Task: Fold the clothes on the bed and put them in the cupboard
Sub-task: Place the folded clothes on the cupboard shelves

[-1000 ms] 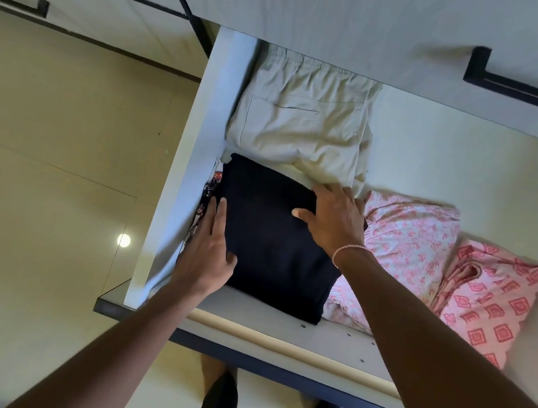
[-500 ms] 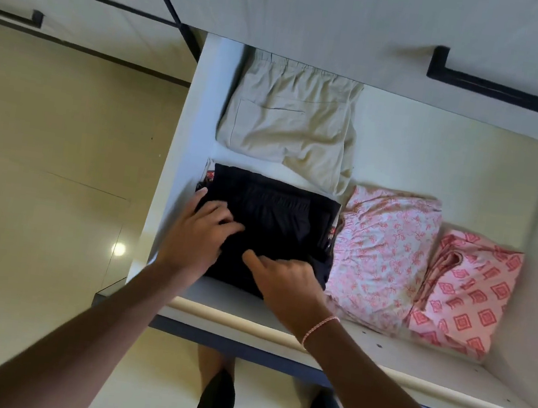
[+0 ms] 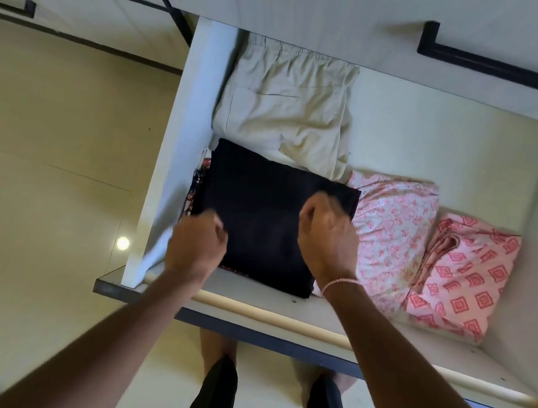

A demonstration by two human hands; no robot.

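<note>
A folded black garment (image 3: 265, 217) lies at the front left of the cupboard shelf (image 3: 280, 312), on top of a patterned cloth whose edge shows at its left. My left hand (image 3: 197, 245) sits over the garment's front-left corner with curled fingers; blur hides whether it grips the cloth. My right hand (image 3: 325, 236) hovers over the garment's right side, fingers curled with nothing seen in them. Behind lies a folded beige garment (image 3: 284, 109).
To the right on the shelf are a pink floral folded cloth (image 3: 392, 228) and a pink diamond-print cloth (image 3: 464, 276). A white side panel (image 3: 177, 156) bounds the shelf on the left. A drawer front with a black handle (image 3: 507, 71) overhangs the back.
Both hands have lifted from pressing on the black garment and curled up. My right hand moved from the garment's front edge to above its right side. The garment now lies flat.
</note>
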